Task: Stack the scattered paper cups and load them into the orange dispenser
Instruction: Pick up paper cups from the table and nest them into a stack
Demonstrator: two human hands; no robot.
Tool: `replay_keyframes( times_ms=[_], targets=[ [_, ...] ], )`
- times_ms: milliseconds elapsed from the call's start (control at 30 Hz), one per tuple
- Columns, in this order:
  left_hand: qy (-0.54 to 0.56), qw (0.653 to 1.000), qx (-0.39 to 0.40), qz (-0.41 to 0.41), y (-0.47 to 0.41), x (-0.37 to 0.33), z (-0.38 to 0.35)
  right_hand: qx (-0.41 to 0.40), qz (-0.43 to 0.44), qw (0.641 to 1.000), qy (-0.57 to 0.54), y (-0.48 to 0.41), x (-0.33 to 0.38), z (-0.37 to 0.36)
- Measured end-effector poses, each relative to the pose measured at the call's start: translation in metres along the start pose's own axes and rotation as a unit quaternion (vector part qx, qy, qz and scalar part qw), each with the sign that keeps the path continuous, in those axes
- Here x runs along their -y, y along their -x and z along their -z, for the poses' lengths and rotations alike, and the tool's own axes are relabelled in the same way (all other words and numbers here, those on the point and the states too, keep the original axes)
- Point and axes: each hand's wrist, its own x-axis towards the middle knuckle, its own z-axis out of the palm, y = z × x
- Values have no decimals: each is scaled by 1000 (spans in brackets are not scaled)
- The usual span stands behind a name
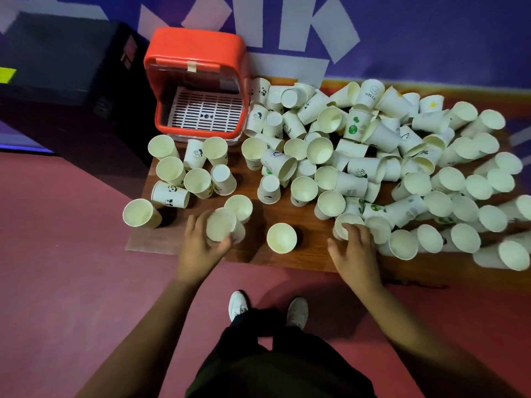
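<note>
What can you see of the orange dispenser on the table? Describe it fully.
The orange dispenser is a rounded, glossy plastic box standing upright at the table's back left corner, its front open. Inside lies a white slotted tray with no cups on it. A strip of tape sits on its upper front edge. Paper cups crowd its right side; a black box stands left.

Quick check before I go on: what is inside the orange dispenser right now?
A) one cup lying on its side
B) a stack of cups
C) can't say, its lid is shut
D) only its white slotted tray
D: the dispenser stands open and shows only its white slotted tray, while the cups lie outside it on the table.
</note>
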Motion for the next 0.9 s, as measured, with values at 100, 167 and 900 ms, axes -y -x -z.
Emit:
replay_keyframes(
  times_ms=[100,167,900],
  targets=[
    [35,999,32,-24,0,-24,-16,-13,-3,999,48,-4,-17,6],
    [48,996,62,-45,-2,-37,-30,-1,5,997,78,-9,-25,7],
    [-122,978,142,-87,-11,-32,-93,0,32,984,-175,-7,13,41]
  ],
)
